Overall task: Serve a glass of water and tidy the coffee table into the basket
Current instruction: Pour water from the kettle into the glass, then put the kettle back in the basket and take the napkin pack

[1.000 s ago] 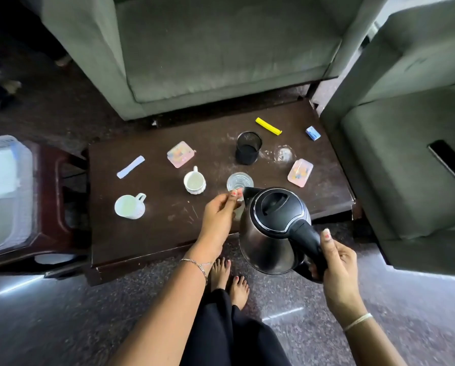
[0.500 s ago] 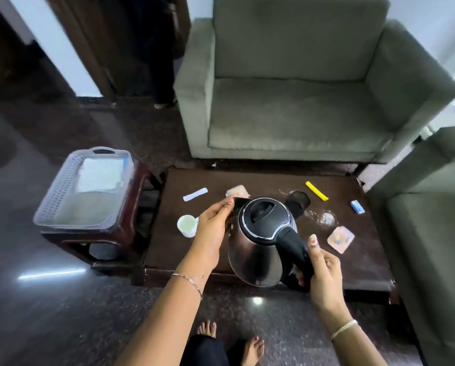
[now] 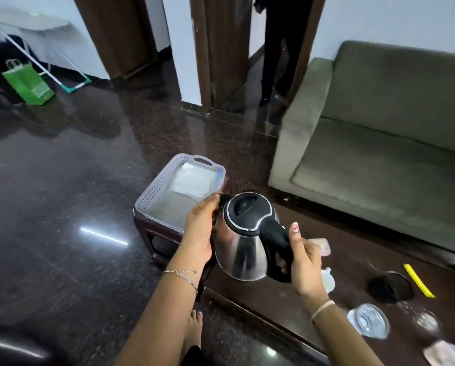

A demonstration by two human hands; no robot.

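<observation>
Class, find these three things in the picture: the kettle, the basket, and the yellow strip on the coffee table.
kettle (image 3: 237, 256): head view, on its steel body.
basket (image 3: 152, 192): head view, on its perforated left wall.
yellow strip (image 3: 419, 280): head view, on the middle of its length.

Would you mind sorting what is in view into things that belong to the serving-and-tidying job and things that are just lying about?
Job:
kettle, held by right hand, steadied by left hand
glass
basket
black cup
yellow strip
coffee table

Lying about:
green bag
sofa
</observation>
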